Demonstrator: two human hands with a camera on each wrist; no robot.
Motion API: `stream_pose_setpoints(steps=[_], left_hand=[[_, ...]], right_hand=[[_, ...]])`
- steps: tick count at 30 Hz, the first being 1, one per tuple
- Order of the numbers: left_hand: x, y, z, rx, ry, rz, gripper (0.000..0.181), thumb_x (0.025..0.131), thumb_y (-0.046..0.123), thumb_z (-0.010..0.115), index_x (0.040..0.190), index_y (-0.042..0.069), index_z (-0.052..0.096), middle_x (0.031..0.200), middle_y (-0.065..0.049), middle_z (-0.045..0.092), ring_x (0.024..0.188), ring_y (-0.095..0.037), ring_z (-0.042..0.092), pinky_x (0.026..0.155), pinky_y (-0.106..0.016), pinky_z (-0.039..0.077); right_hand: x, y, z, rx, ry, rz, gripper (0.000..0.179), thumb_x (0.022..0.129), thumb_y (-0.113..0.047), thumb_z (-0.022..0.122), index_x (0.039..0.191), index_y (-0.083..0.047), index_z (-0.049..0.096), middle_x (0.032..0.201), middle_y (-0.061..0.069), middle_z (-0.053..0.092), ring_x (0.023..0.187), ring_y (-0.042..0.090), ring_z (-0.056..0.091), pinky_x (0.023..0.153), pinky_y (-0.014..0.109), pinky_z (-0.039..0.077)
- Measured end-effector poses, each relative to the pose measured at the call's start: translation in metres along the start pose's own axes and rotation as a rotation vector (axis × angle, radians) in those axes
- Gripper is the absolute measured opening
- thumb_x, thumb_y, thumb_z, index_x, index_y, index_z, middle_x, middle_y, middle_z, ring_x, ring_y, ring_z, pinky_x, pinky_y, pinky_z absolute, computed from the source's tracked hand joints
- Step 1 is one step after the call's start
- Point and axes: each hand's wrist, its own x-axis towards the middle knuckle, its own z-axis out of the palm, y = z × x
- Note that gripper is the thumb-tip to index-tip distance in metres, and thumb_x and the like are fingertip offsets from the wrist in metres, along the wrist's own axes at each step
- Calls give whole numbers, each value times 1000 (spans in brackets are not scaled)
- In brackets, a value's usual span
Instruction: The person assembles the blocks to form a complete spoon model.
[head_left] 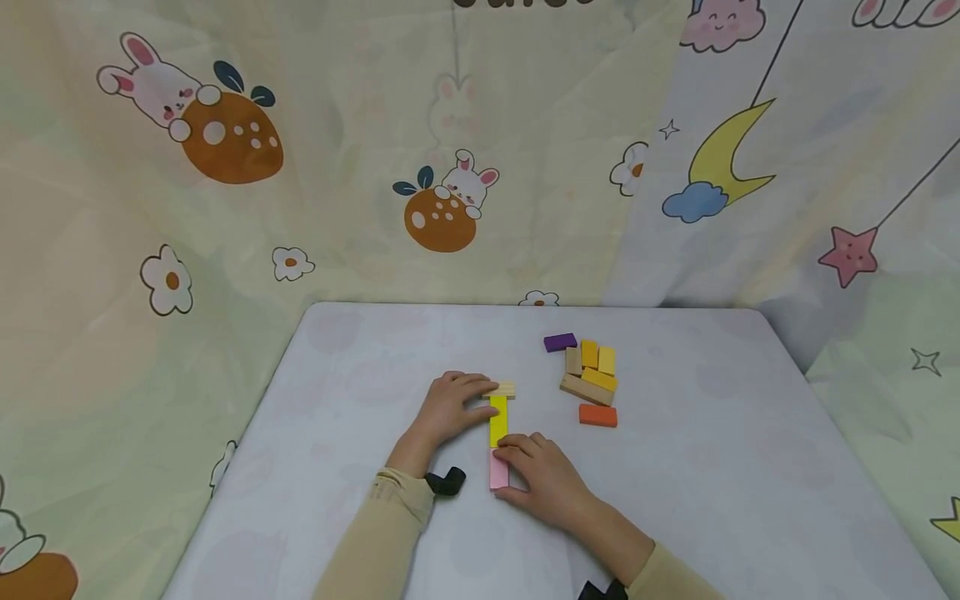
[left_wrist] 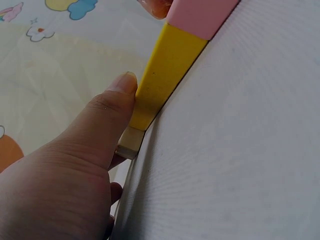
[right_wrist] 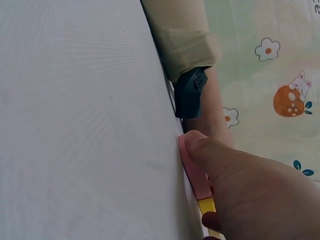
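Observation:
Three blocks lie on the table in a T shape: a natural-wood block (head_left: 507,390) crosswise at the far end, a yellow block (head_left: 498,421) lengthwise, and a pink block (head_left: 498,472) end to end with it nearest the person. My left hand (head_left: 453,407) holds the wood block's left end, index finger along it, while the thumb (left_wrist: 122,87) touches the yellow block's side. With my right hand (head_left: 551,483) I pinch the pink block between the thumb (right_wrist: 197,142) at its near end and fingertips close to the yellow joint.
Right of the T sits a cluster: a purple block (head_left: 560,342), several yellow blocks (head_left: 600,379), natural-wood blocks (head_left: 587,390) and an orange block (head_left: 597,416). Black wrist devices (head_left: 446,482) sit at both cuffs. A cartoon-printed cloth (head_left: 337,167) hangs behind the white table (head_left: 712,467).

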Motion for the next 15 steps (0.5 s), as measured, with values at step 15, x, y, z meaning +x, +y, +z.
stream_pose_setpoints(steps=[15], left_hand=[[0,1,0,12,-7,-11,54,89,66,57,138,44,55,144,13,55,134,-23,46,113,-49,34]], right_hand=[[0,6,-6,95,26,57,54,84,-60,69,129,-30,62,143,-9,50,120,10,49,99,33,51]])
